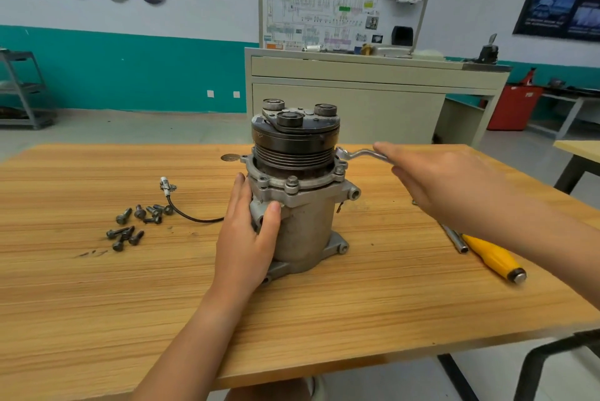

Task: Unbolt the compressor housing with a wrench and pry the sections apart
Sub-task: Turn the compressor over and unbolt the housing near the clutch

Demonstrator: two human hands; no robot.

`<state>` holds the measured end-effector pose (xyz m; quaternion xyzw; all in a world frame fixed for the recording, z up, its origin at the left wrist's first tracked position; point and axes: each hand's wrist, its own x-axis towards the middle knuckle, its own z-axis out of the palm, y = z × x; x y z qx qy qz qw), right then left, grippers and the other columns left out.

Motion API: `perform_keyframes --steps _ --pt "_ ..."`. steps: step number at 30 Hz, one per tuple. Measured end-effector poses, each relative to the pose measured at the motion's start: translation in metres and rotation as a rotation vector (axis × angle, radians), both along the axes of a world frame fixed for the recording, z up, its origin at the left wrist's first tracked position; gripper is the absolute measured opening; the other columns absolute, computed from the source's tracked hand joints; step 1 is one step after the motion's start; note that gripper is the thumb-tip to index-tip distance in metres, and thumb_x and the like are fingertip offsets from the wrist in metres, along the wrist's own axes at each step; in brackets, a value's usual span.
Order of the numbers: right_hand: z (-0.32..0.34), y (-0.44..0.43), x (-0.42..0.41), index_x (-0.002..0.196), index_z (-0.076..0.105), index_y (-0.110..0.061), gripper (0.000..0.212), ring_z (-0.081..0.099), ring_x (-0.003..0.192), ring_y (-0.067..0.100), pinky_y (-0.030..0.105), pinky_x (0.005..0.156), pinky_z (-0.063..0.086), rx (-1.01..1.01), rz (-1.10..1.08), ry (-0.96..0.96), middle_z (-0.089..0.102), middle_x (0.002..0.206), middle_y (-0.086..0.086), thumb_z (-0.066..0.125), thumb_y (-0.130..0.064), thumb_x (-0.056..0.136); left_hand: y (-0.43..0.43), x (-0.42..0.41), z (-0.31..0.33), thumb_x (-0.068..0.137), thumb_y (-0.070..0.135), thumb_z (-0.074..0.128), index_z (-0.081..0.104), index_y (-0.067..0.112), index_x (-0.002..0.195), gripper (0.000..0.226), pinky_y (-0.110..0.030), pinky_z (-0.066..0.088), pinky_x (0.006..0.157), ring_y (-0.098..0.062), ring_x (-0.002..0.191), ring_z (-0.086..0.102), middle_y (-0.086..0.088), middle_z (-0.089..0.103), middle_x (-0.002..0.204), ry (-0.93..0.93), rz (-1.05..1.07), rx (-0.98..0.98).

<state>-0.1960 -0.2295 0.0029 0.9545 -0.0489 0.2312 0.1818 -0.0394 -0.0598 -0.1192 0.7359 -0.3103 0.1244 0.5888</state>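
Note:
A grey metal compressor [305,222] stands upright on the wooden table [97,287], its black pulley and clutch on top. My left hand [250,238] grips the left side of the housing just below the flange, thumb across the front. A silver ring wrench [355,153] sits on a flange bolt at the right rear of the compressor. My right hand [435,183] lies over the wrench's handle with fingers held straight; the handle's far end is hidden under the hand. One bolt head [292,180] shows on the front of the flange.
Several loose bolts [133,225] lie on the table to the left, beside a black wire with a white connector [166,187]. A yellow-handled screwdriver [495,259] and a metal rod [454,238] lie at the right. A cabinet with a wiring board stands behind.

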Motion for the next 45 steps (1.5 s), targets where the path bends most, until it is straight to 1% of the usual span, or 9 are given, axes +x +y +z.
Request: perform_keyframes --steps 3,10,19,22,26,29,32,38,45 --pt "-0.004 0.007 0.005 0.141 0.010 -0.023 0.057 0.037 0.051 0.011 0.024 0.042 0.028 -0.165 -0.225 0.202 0.039 0.066 -0.005 0.037 -0.007 0.093 0.000 -0.001 0.000 0.084 0.049 0.037 0.026 0.020 0.147 0.070 0.009 0.007 0.093 0.014 0.131 0.011 0.017 0.020 0.148 0.005 0.011 0.007" --pt "-0.002 0.033 0.013 0.137 0.017 -0.001 0.052 0.028 0.044 0.014 0.026 0.036 0.022 -0.291 -0.334 0.299 0.030 0.057 0.000 0.038 0.001 0.089 -0.001 -0.004 0.000 0.084 0.050 0.037 0.026 0.021 0.147 0.071 0.004 0.009 0.095 0.013 0.131 0.013 0.016 0.023 0.150 0.036 0.023 -0.016" --pt "0.005 -0.025 0.037 0.111 0.038 -0.016 0.017 0.037 0.048 0.009 0.022 0.040 0.028 -0.282 -0.215 0.299 0.036 0.059 -0.005 0.037 -0.012 0.094 -0.003 -0.003 -0.001 0.084 0.048 0.038 0.027 0.021 0.147 0.070 -0.006 0.014 0.102 0.009 0.133 0.017 0.015 0.025 0.150 0.045 0.024 -0.039" --pt "0.000 -0.043 0.069 0.115 0.042 -0.010 0.025 0.056 0.076 0.020 0.031 0.063 0.050 -0.294 -0.113 0.238 0.054 0.083 0.002 0.042 -0.003 0.091 -0.004 -0.002 -0.001 0.084 0.047 0.039 0.028 0.020 0.147 0.069 -0.005 0.014 0.102 0.006 0.136 0.019 0.008 0.027 0.153 0.031 0.026 -0.035" --pt "-0.001 -0.042 0.092 0.126 0.044 -0.003 0.033 0.055 0.105 0.026 0.036 0.083 0.050 -0.272 0.031 0.166 0.056 0.118 0.014 0.042 0.000 0.093 -0.003 -0.003 0.002 0.081 0.054 0.036 0.033 0.020 0.146 0.074 0.010 0.011 0.090 0.026 0.126 0.008 0.015 0.017 0.154 -0.002 0.046 -0.031" --pt "0.011 -0.042 0.072 0.110 0.058 0.008 0.025 0.065 0.071 0.032 0.037 0.052 0.053 -0.146 0.134 -0.113 0.066 0.085 0.022 0.053 0.008 0.086 -0.003 -0.004 0.003 0.076 0.061 0.032 0.035 0.022 0.145 0.079 0.012 0.012 0.084 0.023 0.126 0.006 0.017 0.011 0.155 -0.002 0.050 -0.037" --pt "0.022 -0.030 0.029 0.107 0.057 0.008 0.021 0.039 0.037 0.020 0.017 0.041 0.027 0.069 0.096 -0.445 0.046 0.052 0.005 0.050 -0.003 0.089 -0.003 -0.003 0.001 0.081 0.054 0.036 0.035 0.020 0.145 0.072 0.012 0.011 0.085 0.016 0.130 0.008 0.016 0.011 0.156 -0.006 0.061 -0.042" --pt "-0.005 -0.005 0.000 0.113 0.034 -0.024 0.024 0.034 0.047 0.012 0.027 0.042 0.024 -0.021 -0.200 0.082 0.036 0.056 -0.006 0.041 -0.012 0.094 -0.005 -0.004 -0.001 0.084 0.047 0.038 0.034 0.018 0.145 0.068 0.009 0.012 0.088 0.017 0.130 0.008 0.017 0.012 0.155 0.007 0.060 -0.066" --pt "-0.001 0.029 0.012 0.118 0.037 -0.006 0.030 0.037 0.051 0.013 0.025 0.040 0.021 -0.080 -0.334 0.247 0.040 0.063 -0.001 0.034 0.002 0.089 -0.004 -0.005 0.001 0.084 0.047 0.038 0.034 0.016 0.145 0.068 0.010 0.011 0.087 0.015 0.130 0.009 0.014 0.012 0.156 -0.011 0.073 -0.051"
